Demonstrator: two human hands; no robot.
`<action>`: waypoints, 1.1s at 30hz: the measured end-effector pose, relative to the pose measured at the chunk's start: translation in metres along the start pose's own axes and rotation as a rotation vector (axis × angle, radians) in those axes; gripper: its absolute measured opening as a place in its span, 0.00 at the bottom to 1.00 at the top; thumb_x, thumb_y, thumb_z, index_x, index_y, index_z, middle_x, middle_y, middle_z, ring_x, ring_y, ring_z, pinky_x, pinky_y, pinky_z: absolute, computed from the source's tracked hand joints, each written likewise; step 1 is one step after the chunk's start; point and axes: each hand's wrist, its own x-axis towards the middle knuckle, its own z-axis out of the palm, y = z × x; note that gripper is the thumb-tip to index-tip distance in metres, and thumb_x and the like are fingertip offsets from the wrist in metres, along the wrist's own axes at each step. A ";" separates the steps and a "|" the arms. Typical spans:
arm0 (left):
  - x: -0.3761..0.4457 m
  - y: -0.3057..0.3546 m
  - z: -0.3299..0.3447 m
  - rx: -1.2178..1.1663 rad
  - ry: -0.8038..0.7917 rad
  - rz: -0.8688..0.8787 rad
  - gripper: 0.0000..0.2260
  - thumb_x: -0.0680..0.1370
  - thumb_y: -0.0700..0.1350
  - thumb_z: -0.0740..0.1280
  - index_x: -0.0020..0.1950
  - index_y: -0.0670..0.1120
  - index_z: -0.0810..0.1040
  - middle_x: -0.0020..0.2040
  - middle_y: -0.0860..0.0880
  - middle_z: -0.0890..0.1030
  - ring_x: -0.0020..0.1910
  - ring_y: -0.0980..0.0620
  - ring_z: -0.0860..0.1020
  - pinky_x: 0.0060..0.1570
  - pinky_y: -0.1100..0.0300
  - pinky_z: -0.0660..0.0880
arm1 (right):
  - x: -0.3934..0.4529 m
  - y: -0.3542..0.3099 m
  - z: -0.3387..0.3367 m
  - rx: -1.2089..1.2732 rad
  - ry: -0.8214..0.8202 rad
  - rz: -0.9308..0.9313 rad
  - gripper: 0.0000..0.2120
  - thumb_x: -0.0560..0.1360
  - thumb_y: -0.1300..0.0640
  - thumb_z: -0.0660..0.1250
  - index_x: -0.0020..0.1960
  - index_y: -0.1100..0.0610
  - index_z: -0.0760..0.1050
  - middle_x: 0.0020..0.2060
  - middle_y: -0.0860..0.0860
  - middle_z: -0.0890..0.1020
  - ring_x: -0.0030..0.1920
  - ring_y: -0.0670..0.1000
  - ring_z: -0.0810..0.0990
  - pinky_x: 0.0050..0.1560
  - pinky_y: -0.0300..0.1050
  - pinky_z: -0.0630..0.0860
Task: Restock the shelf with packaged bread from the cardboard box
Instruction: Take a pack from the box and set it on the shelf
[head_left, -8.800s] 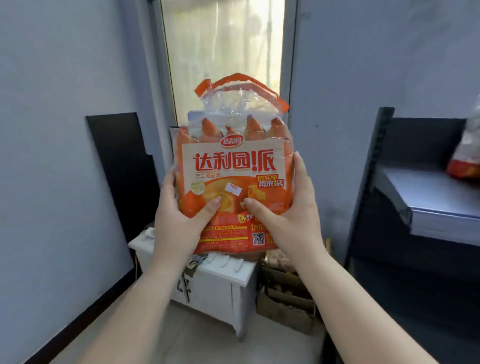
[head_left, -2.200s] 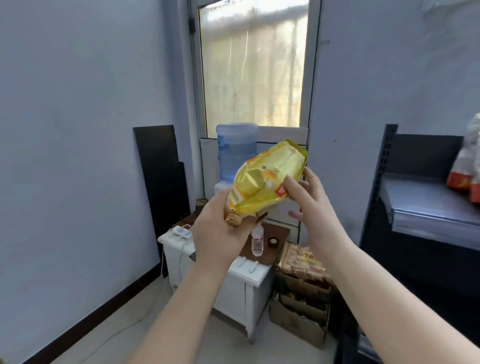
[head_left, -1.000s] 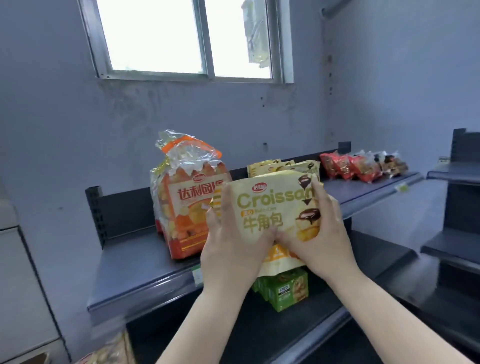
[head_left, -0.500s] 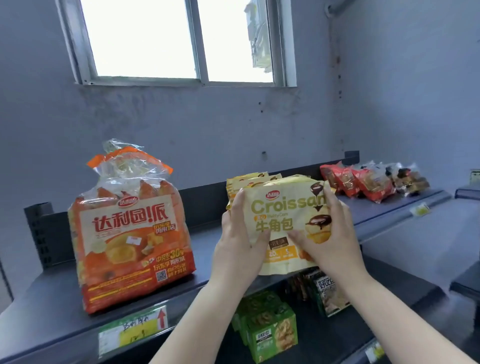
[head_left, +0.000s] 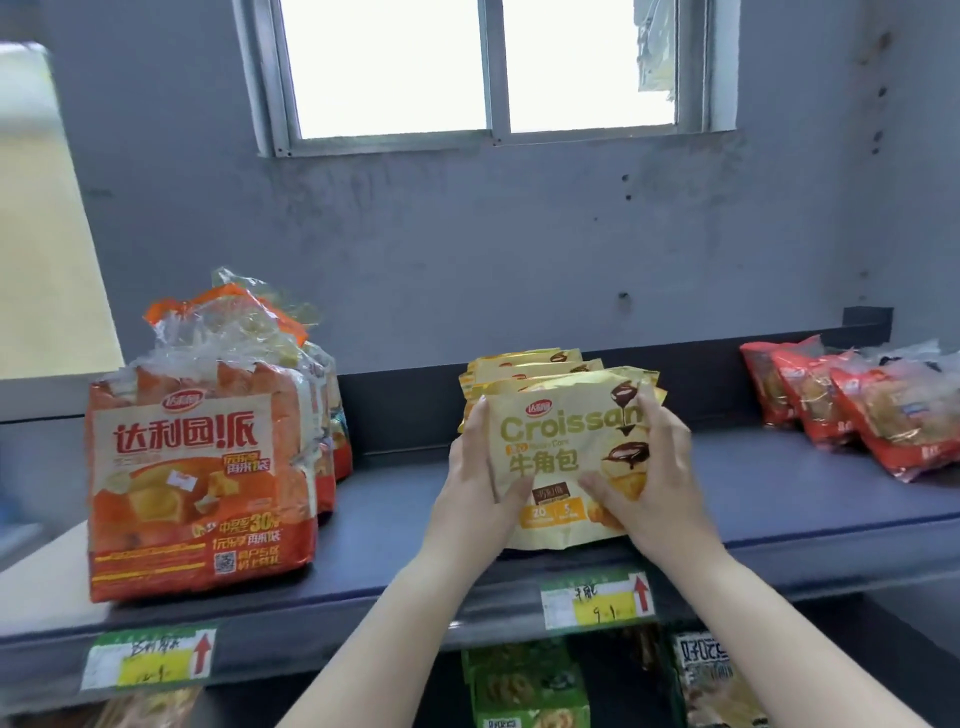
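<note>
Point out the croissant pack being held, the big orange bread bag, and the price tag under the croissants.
croissant pack (head_left: 561, 441), head view, on the printed front below the word Croissant.
orange bread bag (head_left: 192, 467), head view, on its front label.
price tag (head_left: 597, 603), head view, on the yellow strip at the shelf edge.

Just two bare forearms here, no sleeves anywhere in view. Left hand (head_left: 475, 499) and right hand (head_left: 657, 488) have no rings, watch or gloves, and the nails look short and plain.

Both hands grip one yellow croissant bag (head_left: 563, 457) upright on the dark shelf (head_left: 395, 519) — left hand (head_left: 475, 493), right hand (head_left: 657, 478). Matching bags (head_left: 524, 366) stand directly behind; orange bread packs (head_left: 200, 467) left, red packets (head_left: 852, 410) right.
</note>
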 end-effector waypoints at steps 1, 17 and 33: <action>0.003 -0.001 0.001 0.021 0.010 0.001 0.37 0.77 0.47 0.66 0.74 0.65 0.44 0.72 0.57 0.60 0.58 0.60 0.69 0.54 0.62 0.70 | 0.004 0.002 0.002 -0.003 -0.007 -0.010 0.43 0.67 0.45 0.73 0.73 0.42 0.49 0.70 0.46 0.57 0.65 0.55 0.69 0.60 0.60 0.73; 0.033 0.005 0.001 -0.639 0.348 -0.241 0.24 0.80 0.59 0.51 0.76 0.59 0.49 0.75 0.51 0.62 0.71 0.48 0.65 0.61 0.52 0.64 | 0.043 0.009 -0.018 0.528 0.087 0.236 0.39 0.71 0.34 0.61 0.75 0.45 0.49 0.76 0.46 0.54 0.74 0.47 0.56 0.70 0.50 0.59; 0.059 0.007 0.000 -0.728 0.207 -0.332 0.21 0.81 0.59 0.47 0.65 0.51 0.71 0.58 0.49 0.78 0.55 0.49 0.78 0.50 0.56 0.75 | 0.099 0.028 -0.015 0.768 -0.177 0.416 0.30 0.76 0.34 0.55 0.71 0.51 0.65 0.63 0.47 0.74 0.63 0.51 0.74 0.61 0.51 0.71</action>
